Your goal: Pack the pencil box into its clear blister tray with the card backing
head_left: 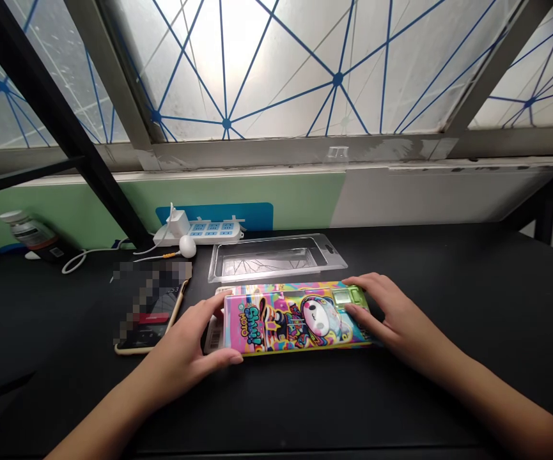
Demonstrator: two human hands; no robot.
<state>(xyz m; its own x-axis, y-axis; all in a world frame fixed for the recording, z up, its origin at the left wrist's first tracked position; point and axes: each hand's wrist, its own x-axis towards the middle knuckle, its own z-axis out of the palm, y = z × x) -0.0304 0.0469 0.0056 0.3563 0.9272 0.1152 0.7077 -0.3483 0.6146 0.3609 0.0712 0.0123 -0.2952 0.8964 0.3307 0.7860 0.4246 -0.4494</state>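
A brightly coloured pencil case (300,322) with a white cartoon character and a green piece at its right end lies in front of me on the black table. My left hand (204,345) holds its left end, thumb along the near edge and fingers at the far corner. My right hand (376,306) grips the right end, with fingertips at the green piece and the far edge. Under the case's left end, part of a pale card or package (213,338) sticks out. Just behind the case rests a clear plastic tray (276,259).
On the left lies a phone (156,313) with a pale edge, its screen partly blurred. Behind it are a white power strip (213,231), a white round plug-like piece (187,246) and cables. A bottle (36,235) leans far left, near a black metal bar (108,185).
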